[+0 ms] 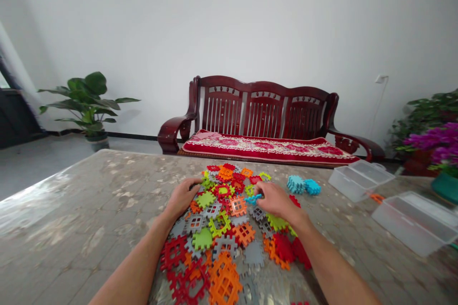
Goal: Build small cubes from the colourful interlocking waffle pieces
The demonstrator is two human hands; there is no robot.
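Observation:
A spread-out pile of interlocking plastic tiles with notched edges lies in front of me, in red, orange, green and grey. My right hand (275, 198) is closed, its thumb and fingers pinching a blue interlocking tile (253, 199) just over the pile's right side. At the pile's left edge rests my left hand (183, 196), open, its fingers reaching to the tiles beside a green tile (206, 199); the fingertips are partly hidden. Near the middle lies an orange window tile (238, 206). Beyond my right hand sit a stack of blue tiles (296, 184) and a smaller blue group (312, 187).
Two clear plastic boxes, one farther back (352, 183) and one nearer (411, 224), stand on the patterned table (89, 214) at right. An orange piece (377, 198) lies between them. Behind the table is a wooden bench (265, 114). Purple flowers (438, 143) stand far right.

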